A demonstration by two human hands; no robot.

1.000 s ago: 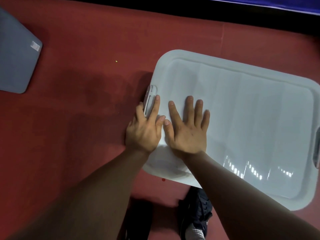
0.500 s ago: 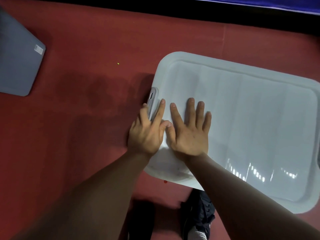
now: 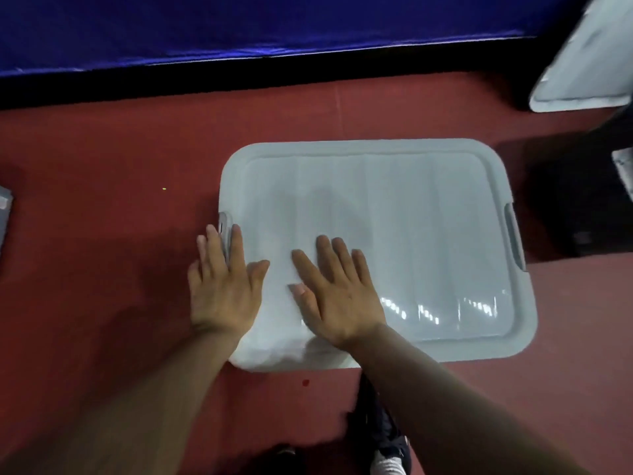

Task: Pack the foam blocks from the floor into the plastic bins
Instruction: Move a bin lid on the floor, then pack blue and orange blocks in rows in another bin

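Pressed down on the lid (image 3: 411, 228) of the bin (image 3: 281, 354), found closed on the red floor (image 3: 102, 269): left hand (image 3: 222, 289) spread flat over the lid's left edge beside the latch (image 3: 223, 228), right hand (image 3: 335, 296) flat nearer the middle, fingers straight, nothing gripped. Saw no foam blocks. Judged it wise to lean evenly along the rim before snapping latches. Read no brand or writing.

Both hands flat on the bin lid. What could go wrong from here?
1. The left hand and right hand both press the left end of the lid; the end by the right handle may not seat.
2. The left hand's fingers lie either side of the left latch and could get pinched if it snaps.
3. The contents cannot be seen through the lid, so a block sticking up might stop it closing.
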